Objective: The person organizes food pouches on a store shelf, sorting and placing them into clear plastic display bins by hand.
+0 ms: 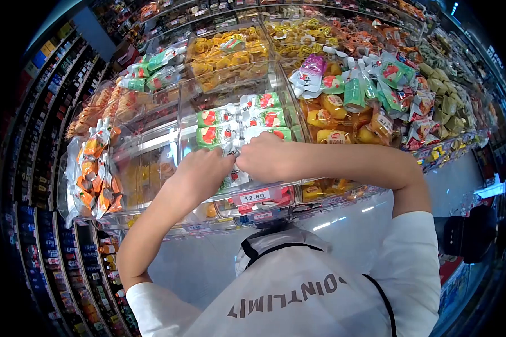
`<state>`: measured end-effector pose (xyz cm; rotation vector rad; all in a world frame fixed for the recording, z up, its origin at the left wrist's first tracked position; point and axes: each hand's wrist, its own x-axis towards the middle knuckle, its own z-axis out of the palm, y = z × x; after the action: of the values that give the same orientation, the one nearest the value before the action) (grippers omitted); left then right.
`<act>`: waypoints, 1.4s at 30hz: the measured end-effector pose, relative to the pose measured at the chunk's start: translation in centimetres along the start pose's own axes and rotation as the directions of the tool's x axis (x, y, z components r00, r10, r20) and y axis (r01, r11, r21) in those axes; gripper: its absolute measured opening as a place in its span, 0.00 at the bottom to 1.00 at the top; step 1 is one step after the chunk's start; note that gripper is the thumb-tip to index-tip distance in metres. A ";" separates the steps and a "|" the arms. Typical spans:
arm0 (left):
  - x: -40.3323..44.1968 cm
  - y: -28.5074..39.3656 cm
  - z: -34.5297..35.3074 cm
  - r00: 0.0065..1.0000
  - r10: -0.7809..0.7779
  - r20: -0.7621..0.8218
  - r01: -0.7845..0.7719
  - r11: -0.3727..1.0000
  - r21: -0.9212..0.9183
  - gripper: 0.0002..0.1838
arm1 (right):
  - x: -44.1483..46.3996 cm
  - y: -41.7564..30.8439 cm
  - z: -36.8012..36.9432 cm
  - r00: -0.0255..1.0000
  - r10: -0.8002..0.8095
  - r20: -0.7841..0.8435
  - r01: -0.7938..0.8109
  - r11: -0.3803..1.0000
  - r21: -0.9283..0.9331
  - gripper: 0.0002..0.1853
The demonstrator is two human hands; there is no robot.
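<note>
Near the clear plastic bin's (pixel 296 109) front edge, left hand (pixel 201 171) and right hand (pixel 264 158) curl over glossy green-and-white pouches (pixel 215 117), long axes parallel to that edge, white ends inward; whether they grip any, I cannot tell.

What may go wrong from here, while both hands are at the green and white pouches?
1. The pouches lie close together in rows, so the left hand or right hand might push neighbours crooked.
2. The right arm crosses in front of the yellow packs in this view; it might brush some.
</note>
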<state>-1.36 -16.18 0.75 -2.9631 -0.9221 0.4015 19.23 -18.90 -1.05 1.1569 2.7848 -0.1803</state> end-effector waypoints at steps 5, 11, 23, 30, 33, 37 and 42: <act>0.1 -0.3 -0.1 0.999 0.033 0.027 -0.033 0.999 0.000 0.16 | -5.7 0.8 -4.5 0.957 0.207 -0.203 -0.185 0.975 0.121 0.15; 0.2 1.1 -4.0 1.000 0.015 -0.022 -0.016 0.999 -0.040 0.16 | -13.9 7.0 -5.4 0.397 0.525 -0.753 -0.763 0.644 0.046 0.21; 3.5 5.2 -8.2 0.847 0.181 -0.499 -0.251 0.965 -0.076 0.17 | -15.3 8.3 -1.2 0.056 0.662 -0.747 -0.751 0.521 0.405 0.19; 3.4 5.9 -8.9 0.661 -0.215 -0.719 -0.464 0.636 -0.617 0.33 | -16.4 2.7 -3.6 0.348 0.796 -0.495 0.171 0.465 0.869 0.20; 2.3 5.4 -8.9 0.819 -0.285 -0.498 -0.420 0.294 -0.858 0.34 | -13.6 0.3 -2.8 0.407 0.691 -0.598 0.151 0.595 0.790 0.20; 1.1 3.0 -6.3 0.862 -0.299 -0.409 -0.378 0.158 -0.912 0.22 | -10.1 -1.5 -1.8 0.454 0.422 -0.785 -0.020 0.885 0.465 0.21; -1.1 1.9 -2.3 0.889 -0.344 -0.302 -0.298 0.064 -0.952 0.10 | -7.7 -2.9 -1.3 0.646 0.338 -0.685 -0.154 0.936 0.316 0.20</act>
<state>-0.57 -18.21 3.05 -3.6325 -1.6229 -1.7820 22.48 -26.05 1.60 2.0557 3.2582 0.0031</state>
